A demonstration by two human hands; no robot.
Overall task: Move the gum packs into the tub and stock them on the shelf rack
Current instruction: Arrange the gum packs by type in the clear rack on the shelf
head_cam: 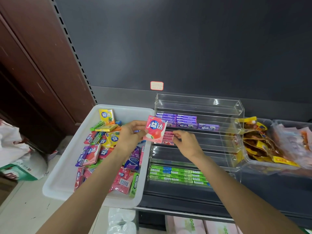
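Here, stocking the clear acrylic tiered rack (pixel 199 132) beside the white plastic tub (pixel 64 174).
Left hand (pixel 130 136) pinches a flat pink gum pack (pixel 156 129); right hand (pixel 184 142) pinches the pink gum sticks (pixel 168 137) on the middle tier. Best slid in flat, flush against that row.

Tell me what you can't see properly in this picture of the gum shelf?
- Price label on the back wall: head view, writing too small and blurred to read.
- Pink gum sticks in the clear rack: partly hidden by the pink pack in the left hand and by the right hand.
- Gum at the bottom of the white tub: covered by the left forearm.
- Snack bags: cut off by the right edge.
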